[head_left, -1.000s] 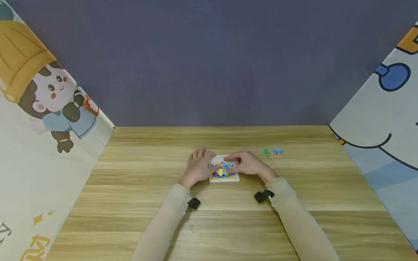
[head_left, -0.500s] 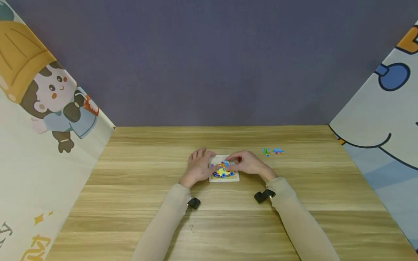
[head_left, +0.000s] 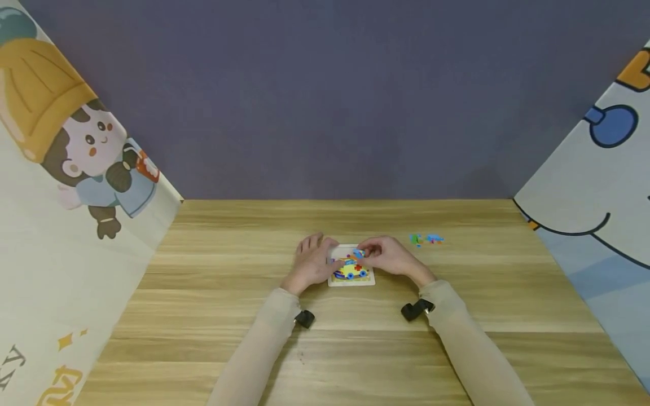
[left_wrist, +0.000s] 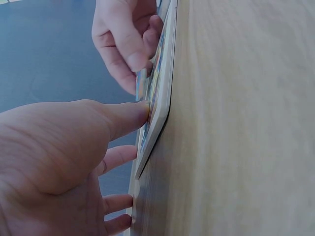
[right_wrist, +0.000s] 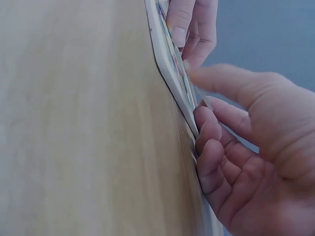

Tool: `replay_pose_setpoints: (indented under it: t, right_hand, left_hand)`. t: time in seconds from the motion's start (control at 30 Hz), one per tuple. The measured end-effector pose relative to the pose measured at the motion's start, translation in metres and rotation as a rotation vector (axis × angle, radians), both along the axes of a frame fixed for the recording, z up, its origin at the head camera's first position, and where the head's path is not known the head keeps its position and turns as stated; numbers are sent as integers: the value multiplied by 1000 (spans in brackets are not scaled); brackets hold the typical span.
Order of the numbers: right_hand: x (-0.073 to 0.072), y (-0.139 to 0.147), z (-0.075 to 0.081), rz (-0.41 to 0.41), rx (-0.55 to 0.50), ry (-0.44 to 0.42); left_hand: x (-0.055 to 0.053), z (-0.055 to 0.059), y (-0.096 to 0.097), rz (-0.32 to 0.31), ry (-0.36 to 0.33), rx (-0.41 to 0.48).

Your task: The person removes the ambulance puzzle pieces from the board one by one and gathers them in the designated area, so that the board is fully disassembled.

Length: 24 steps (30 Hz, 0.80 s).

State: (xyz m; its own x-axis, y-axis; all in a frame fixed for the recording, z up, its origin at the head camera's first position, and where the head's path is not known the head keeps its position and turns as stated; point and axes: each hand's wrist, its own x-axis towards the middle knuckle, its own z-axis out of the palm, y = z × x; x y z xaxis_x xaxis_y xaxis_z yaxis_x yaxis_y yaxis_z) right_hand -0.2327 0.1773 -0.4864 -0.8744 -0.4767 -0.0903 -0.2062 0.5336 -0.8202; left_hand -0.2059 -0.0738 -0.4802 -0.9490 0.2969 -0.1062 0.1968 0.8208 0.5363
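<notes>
Board point(head_left: 350, 283) lies flat on the worktop point(head_left: 223, 265), in front of the person, between both hands. Left hand point(head_left: 312, 266) is spread along its left side, thumb pressing the face, other fingers out past the edge; likely there to keep the board from sliding. Right hand point(head_left: 392, 259) is narrowed to a pinch on a small blue piece point(head_left: 358, 254), over the board's upper right part; a fingertip hold probably suits something that thin and leaves more of the board in sight. Below it, a yellow car picture point(head_left: 350, 272) with blue wheels and a red cross. Green bits point(head_left: 416, 240) and blue bits point(head_left: 434, 238) lie beyond the right hand, apart from the board, presumably parked within reach but out of the way.

Hard to read: left thumb covers part of the picture, right fingers cover part of the piece. Both wrist views catch the board almost edge-on, so its face is a sliver. Can't tell whether the piece touches the board, nor how many bits sit at the right; too small.
</notes>
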Motion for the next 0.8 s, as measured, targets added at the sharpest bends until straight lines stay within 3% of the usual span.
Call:
replay_pose_setpoints:
  t: [0.2, 0.47, 0.8]
  right_hand:
    - [3, 1, -1, 5, -11, 39]
    - [2, 4, -3, 2, -27, 32]
    - [2, 4, -1, -12, -26, 27]
  left_hand:
    - [0, -1, 1, 2, -3, 0]
    - [-4, -8, 1, 8, -12, 25]
    - [-3, -6, 1, 8, -21, 22]
